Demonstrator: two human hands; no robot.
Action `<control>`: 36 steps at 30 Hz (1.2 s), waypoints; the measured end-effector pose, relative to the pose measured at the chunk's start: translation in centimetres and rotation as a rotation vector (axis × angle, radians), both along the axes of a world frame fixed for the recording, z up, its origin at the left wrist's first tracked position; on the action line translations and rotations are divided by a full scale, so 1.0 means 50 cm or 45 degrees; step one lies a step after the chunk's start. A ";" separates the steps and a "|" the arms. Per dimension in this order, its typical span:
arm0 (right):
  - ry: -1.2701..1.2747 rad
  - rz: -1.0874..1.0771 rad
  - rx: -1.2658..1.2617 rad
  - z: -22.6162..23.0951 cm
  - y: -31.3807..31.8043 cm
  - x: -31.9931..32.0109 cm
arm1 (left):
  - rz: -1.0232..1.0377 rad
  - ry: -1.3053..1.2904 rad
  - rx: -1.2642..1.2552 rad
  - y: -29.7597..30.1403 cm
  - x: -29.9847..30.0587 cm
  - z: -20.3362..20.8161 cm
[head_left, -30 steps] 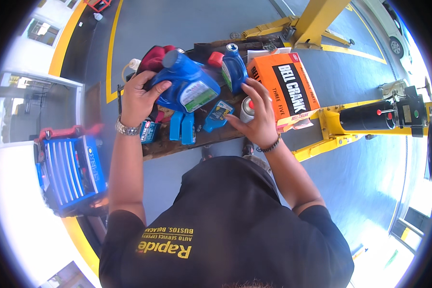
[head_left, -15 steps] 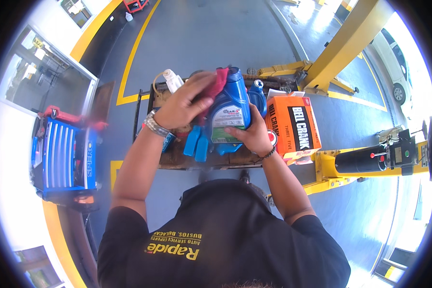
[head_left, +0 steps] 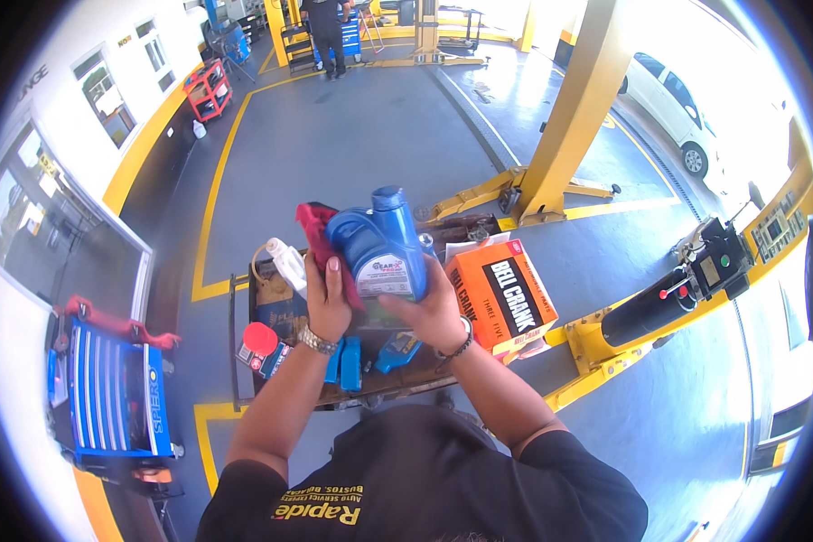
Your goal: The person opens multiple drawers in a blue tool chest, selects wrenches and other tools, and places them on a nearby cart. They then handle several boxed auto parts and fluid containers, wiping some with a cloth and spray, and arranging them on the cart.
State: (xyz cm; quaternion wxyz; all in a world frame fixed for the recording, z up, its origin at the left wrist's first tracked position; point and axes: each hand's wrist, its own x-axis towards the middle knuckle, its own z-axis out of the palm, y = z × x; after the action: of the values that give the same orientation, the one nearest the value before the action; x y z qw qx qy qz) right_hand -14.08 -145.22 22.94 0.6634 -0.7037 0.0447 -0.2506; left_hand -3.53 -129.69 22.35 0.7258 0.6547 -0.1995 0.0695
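Note:
A blue motor oil bottle [head_left: 365, 238] with a capped neck and a white-and-green label is held up over a low cart. My right hand [head_left: 438, 313] grips it along its right side, thumb across the label. Against the bottle's left side, my left hand [head_left: 328, 300] presses a red cloth [head_left: 317, 224], fingers pointing up and closed on it. Part of the cloth hangs below, between hand and bottle. Beneath my hands, small blue bottles [head_left: 350, 363] and another blue container [head_left: 397, 350] lie on the cart.
The cart [head_left: 384, 392] also bears a white bottle with a tube [head_left: 286, 262], a red-topped can [head_left: 260, 339] and an orange box [head_left: 506, 294]. A yellow lift post [head_left: 574, 117] stands beyond at right. A blue tool chest [head_left: 108, 388] is at left; a person [head_left: 326, 32] stands far off.
My left hand and the cloth have come down from the bottle's cap to its left side. The view has tilted up, showing more of the far workshop.

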 end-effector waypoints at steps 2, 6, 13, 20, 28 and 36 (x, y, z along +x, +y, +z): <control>-0.031 0.020 0.033 0.008 -0.013 0.001 | -0.006 -0.035 -0.075 -0.002 -0.012 -0.043; -0.090 0.096 0.550 0.032 -0.048 0.013 | -0.264 0.346 -0.116 -0.014 -0.067 -0.097; 0.055 0.199 0.129 0.015 -0.057 -0.007 | -0.127 -0.107 -0.065 -0.013 -0.007 0.026; -0.204 0.031 0.363 0.034 -0.026 -0.004 | -0.160 -0.326 0.146 -0.031 0.007 0.031; -0.226 0.008 0.356 0.106 -0.084 0.015 | 0.045 -0.503 0.183 -0.072 -0.080 -0.158; -0.004 0.280 0.053 0.064 -0.045 -0.031 | -0.275 -0.402 0.132 0.021 0.065 0.039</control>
State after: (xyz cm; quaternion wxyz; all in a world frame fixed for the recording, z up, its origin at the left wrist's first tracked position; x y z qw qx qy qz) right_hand -15.64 -147.47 26.13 0.7015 -0.6899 -0.0284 -0.1764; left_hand -0.30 -128.64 24.28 0.6540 0.6469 -0.3834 0.0826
